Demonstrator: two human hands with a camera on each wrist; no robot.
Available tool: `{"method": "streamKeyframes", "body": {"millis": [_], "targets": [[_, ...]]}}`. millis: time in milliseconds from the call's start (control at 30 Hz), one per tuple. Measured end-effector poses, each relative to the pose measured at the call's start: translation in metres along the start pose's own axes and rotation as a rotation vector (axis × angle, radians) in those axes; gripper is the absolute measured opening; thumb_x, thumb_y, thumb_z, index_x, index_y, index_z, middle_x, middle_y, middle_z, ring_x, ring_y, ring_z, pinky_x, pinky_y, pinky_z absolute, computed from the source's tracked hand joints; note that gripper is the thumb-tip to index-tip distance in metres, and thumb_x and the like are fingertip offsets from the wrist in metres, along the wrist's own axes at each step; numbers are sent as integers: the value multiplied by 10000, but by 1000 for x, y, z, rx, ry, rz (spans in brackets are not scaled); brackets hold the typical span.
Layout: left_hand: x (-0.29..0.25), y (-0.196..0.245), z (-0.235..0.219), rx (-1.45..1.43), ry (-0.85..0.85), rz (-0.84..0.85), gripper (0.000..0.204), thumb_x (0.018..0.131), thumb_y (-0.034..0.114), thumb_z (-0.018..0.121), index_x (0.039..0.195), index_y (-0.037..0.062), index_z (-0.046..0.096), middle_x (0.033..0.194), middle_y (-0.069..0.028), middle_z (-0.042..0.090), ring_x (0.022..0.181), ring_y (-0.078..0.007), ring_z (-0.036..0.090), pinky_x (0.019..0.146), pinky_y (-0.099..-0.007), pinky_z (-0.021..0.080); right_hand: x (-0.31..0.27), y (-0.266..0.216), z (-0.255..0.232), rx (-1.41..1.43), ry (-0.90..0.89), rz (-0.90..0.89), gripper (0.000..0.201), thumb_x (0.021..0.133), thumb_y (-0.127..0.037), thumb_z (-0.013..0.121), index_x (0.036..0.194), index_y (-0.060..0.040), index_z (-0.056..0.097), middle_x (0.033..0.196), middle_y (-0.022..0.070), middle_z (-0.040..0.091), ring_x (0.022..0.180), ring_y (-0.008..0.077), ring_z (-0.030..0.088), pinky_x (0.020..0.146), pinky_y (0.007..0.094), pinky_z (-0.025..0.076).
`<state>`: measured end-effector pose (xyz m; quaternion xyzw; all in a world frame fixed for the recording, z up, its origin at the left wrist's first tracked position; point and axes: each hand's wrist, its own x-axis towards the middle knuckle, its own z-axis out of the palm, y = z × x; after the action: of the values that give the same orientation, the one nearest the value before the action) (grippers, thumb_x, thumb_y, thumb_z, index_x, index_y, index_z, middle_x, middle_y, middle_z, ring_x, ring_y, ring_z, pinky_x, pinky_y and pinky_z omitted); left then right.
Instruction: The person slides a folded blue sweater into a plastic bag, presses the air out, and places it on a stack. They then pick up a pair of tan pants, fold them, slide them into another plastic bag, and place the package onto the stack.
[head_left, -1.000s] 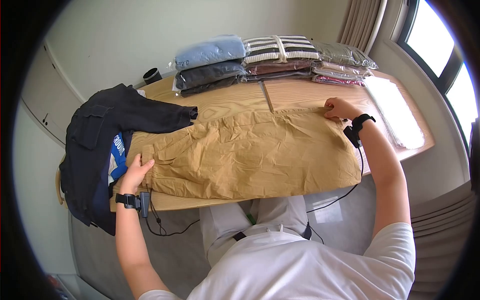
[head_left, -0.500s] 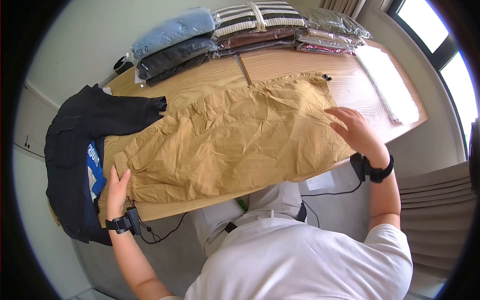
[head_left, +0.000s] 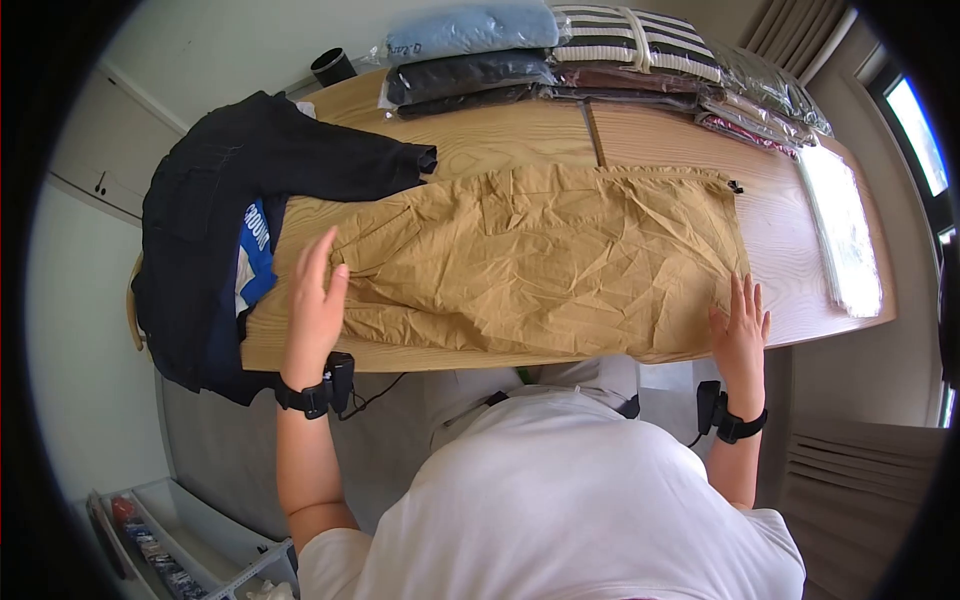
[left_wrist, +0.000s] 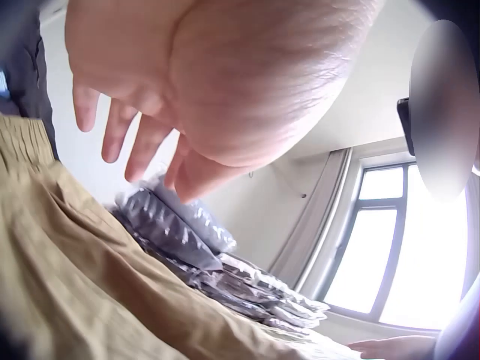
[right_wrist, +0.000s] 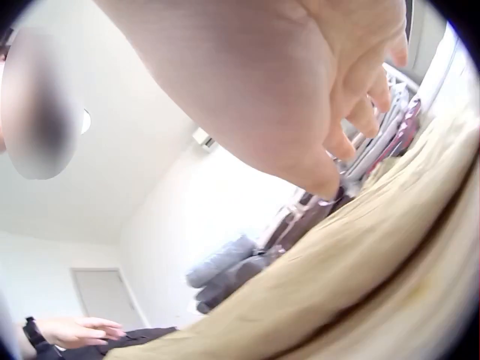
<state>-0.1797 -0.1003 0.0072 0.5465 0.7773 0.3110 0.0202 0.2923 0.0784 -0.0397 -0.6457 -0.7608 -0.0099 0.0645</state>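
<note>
One tan garment (head_left: 560,260), spread lengthwise on one wooden table (head_left: 780,255), in front of the person. Two hands, both empty. Left hand (head_left: 318,305): fingers released, extended, raised over the gathered left end, thumb apart. Right hand (head_left: 739,330): fingers released, straight, at the near right corner; touching or just over the cloth, cannot tell. One small black piece (head_left: 736,187) at the garment's far right corner.

Far side, three piles of bagged clothes, side by side. Left pile (head_left: 470,68): three packs, one light blue over two dark. Middle pile (head_left: 625,75): three, striped on top, a brownish and a dark one below. Right pile (head_left: 765,95): olive on top, at least two under it, exact count unclear.

Right end: one batch of clear bags (head_left: 843,230), number unreadable. Left end: one dark garment (head_left: 200,220), one blue-and-white lettered cloth (head_left: 257,245) showing beside it. One black cup-shaped container (head_left: 333,67) behind.
</note>
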Motion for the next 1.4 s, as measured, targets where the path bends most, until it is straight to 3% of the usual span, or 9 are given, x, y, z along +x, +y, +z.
{"method": "streamKeyframes", "body": {"millis": [133,267,333,500,667,900,1100,1200,1400], "targets": [[-14,36,14,168,-238,230,398,935,162,508,1322,66,493,1397,-179,434,1334,-355,348,1082,-419,299,-7,-87,-29,335,-14,-389,490,951,-196,485,1428,-166,377,1499,107,328,1422,305,213,1131,527,135],[-27,-1,8,256,-59,129,390,940,190,517,1305,53,499,1367,-197,454,1288,-370,384,1061,-426,318,-16,-146,-28,355,-145,-622,476,953,-175,480,1420,-176,391,1487,99,347,1411,317,231,1126,539,141],[-36,-26,2,129,153,-298,377,947,220,521,1277,38,511,1306,-217,497,1211,-371,439,1027,-438,344,-18,-165,-27,358,-188,-736,465,956,-187,477,1415,-189,401,1478,86,362,1399,325,252,1123,548,142],[-43,-70,6,-344,154,-557,393,924,302,595,1128,-34,594,993,-116,648,859,-179,603,788,-295,481,-23,-188,-2,320,-227,-708,462,951,-231,492,1407,-213,415,1484,75,352,1397,337,245,1110,576,160],[-37,-96,16,-495,165,-597,383,899,311,634,1063,-33,595,917,-116,638,824,-178,586,755,-291,470,-28,-191,14,191,-163,-691,481,921,-278,539,1392,-241,447,1500,73,327,1404,333,230,1100,595,164],[-24,-94,7,-258,20,-513,386,855,299,680,1007,-34,556,823,-127,609,756,-221,575,702,-340,472,-27,-192,12,171,-196,-672,505,898,-301,572,1387,-261,451,1503,59,326,1401,324,242,1109,575,165],[-12,-89,-7,17,-191,-440,450,870,365,617,945,-77,571,917,-239,625,890,-381,596,788,-416,464,-38,-223,-10,53,-158,-643,512,901,-257,553,1386,-160,420,1474,121,352,1382,326,285,1105,563,192],[-9,-86,-5,38,-199,-472,440,871,366,608,893,-73,577,917,-237,625,885,-381,592,786,-408,463,-41,-273,-15,206,-29,-879,547,924,-311,526,1426,-169,360,1478,133,335,1378,320,293,1087,566,233],[-13,-93,-4,-70,-198,-498,500,847,422,651,873,-73,576,866,-202,622,815,-293,599,730,-374,466,-54,-289,29,202,-32,-963,606,898,-512,496,1428,-238,394,1499,108,315,1390,317,264,1088,569,210]]}}
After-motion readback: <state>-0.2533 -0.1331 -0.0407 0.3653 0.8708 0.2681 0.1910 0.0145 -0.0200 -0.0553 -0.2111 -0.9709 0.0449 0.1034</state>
